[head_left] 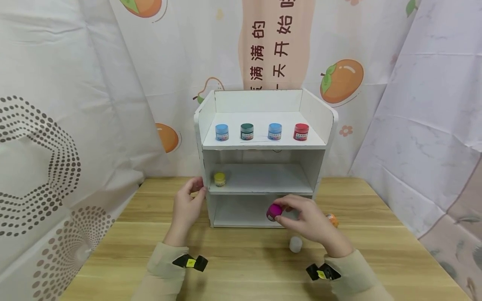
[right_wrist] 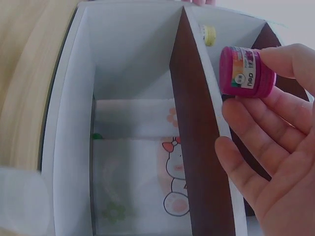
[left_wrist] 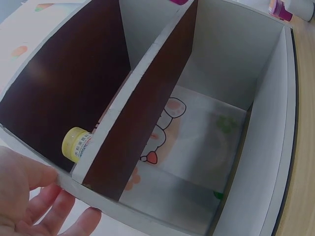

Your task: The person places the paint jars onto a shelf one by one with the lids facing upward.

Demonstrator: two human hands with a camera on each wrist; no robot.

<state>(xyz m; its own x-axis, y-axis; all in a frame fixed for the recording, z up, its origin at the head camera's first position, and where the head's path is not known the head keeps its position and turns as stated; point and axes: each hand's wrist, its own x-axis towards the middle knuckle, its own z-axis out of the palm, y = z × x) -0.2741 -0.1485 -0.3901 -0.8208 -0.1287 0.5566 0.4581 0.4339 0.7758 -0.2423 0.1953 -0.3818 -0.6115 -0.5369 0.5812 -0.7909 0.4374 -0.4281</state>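
My right hand (head_left: 308,217) pinches a small magenta paint jar (head_left: 274,212) between thumb and fingers, in front of the white shelf unit's (head_left: 260,189) right half. The right wrist view shows the jar (right_wrist: 246,72) tipped on its side, its label facing the camera, close to the middle board's front edge. At the unit's left side, my left hand (head_left: 187,209) rests its fingertips against the side panel's edge (left_wrist: 78,189), with fingers relaxed. A yellow paint jar (head_left: 220,179) stands at the left end of the middle shelf, near that hand.
Two blue jars, a dark green jar (head_left: 247,131) and a red jar (head_left: 301,131) stand in a row on the top shelf. On the wooden table, a white jar (head_left: 295,244) sits below my right hand, and an orange jar (head_left: 332,220) lies partly behind the wrist.
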